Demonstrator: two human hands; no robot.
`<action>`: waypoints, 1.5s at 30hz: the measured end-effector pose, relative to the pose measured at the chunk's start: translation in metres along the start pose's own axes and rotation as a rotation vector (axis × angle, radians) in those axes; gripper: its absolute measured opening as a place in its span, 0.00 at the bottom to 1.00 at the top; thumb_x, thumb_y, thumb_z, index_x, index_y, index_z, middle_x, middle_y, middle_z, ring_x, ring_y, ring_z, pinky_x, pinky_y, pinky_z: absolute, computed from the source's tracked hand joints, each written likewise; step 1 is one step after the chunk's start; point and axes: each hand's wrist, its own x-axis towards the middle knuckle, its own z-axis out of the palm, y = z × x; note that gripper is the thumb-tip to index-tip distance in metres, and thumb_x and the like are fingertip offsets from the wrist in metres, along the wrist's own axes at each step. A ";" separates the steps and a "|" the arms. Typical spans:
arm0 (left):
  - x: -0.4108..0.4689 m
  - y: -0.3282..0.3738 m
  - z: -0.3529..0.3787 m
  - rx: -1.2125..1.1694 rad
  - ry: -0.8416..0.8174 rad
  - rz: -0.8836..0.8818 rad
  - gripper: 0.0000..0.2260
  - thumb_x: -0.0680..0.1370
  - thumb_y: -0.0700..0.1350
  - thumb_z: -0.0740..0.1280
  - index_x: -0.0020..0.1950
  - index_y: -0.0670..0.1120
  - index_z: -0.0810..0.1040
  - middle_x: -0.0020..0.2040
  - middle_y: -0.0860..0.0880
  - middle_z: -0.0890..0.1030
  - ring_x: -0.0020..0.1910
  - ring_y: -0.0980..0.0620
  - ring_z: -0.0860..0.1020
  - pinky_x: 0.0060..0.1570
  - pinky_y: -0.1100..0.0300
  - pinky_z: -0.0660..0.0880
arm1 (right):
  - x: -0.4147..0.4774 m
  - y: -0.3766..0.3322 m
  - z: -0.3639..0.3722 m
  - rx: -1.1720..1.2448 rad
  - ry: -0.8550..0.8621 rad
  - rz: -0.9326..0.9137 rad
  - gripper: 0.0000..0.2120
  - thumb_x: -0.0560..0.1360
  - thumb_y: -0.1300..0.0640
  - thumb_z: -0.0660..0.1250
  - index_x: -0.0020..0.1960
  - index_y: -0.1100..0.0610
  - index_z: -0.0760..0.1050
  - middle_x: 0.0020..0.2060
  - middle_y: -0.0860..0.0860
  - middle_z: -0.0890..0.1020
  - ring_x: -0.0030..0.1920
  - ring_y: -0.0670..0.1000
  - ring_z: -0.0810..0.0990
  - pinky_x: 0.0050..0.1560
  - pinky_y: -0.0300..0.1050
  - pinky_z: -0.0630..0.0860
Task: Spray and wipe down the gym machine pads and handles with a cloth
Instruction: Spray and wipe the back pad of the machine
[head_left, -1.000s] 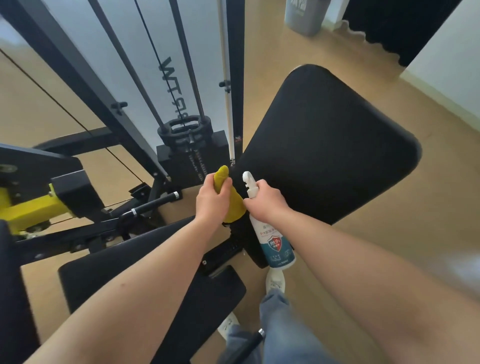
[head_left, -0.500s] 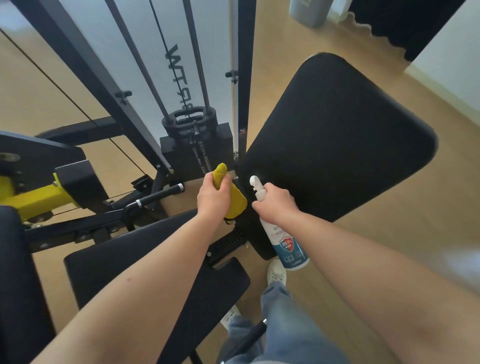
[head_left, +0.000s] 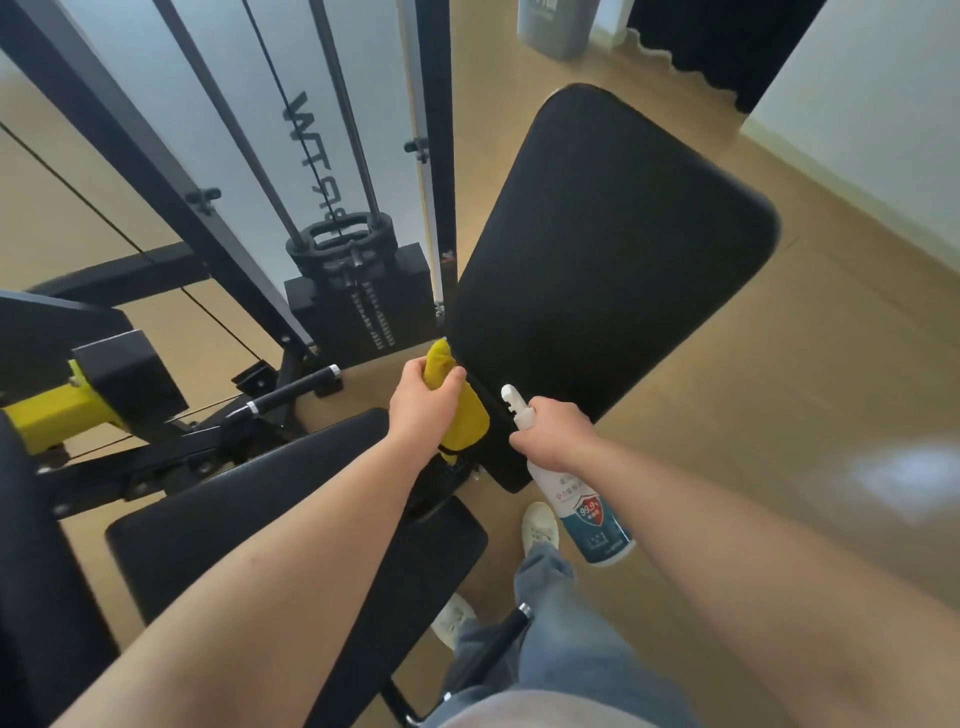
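Note:
My left hand (head_left: 423, 402) grips a bunched yellow cloth (head_left: 465, 410) against the lower left edge of the large black back pad (head_left: 613, 270). My right hand (head_left: 553, 434) holds a white spray bottle (head_left: 587, 506) with a blue label by its neck, nozzle up and pointing at the pad's lower part. A black seat pad (head_left: 270, 509) lies below my left forearm. A black handle with a chrome end (head_left: 293, 392) sticks out left of the cloth.
The weight stack (head_left: 358, 301) with guide rods and a cable stands behind the cloth. A yellow frame part (head_left: 57, 413) sits at the left. A grey bin (head_left: 556, 23) is on the wooden floor at the back. My legs and shoes are below.
My view has shifted slightly. The left hand with the cloth has moved up against the pad's edge. The right hand keeps hold of the bottle beside it.

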 end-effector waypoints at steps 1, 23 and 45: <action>-0.002 -0.001 0.002 0.009 -0.013 0.005 0.24 0.81 0.57 0.68 0.75 0.53 0.66 0.61 0.52 0.75 0.57 0.49 0.75 0.52 0.52 0.73 | -0.003 0.004 0.002 0.025 -0.009 0.012 0.14 0.75 0.48 0.68 0.58 0.52 0.71 0.49 0.51 0.79 0.47 0.55 0.79 0.47 0.52 0.79; -0.032 -0.021 0.088 -0.099 -0.124 -0.162 0.33 0.78 0.47 0.73 0.77 0.54 0.58 0.63 0.50 0.69 0.59 0.49 0.72 0.51 0.52 0.75 | -0.038 0.090 0.003 0.239 0.098 -0.061 0.13 0.78 0.49 0.69 0.60 0.50 0.73 0.46 0.50 0.80 0.46 0.53 0.80 0.42 0.49 0.75; -0.004 -0.028 0.175 -0.303 -0.068 -0.260 0.26 0.81 0.40 0.67 0.73 0.61 0.62 0.59 0.50 0.75 0.56 0.50 0.76 0.62 0.44 0.77 | -0.010 0.102 -0.037 0.370 0.044 -0.197 0.14 0.80 0.52 0.68 0.63 0.44 0.70 0.45 0.46 0.80 0.44 0.48 0.80 0.40 0.42 0.74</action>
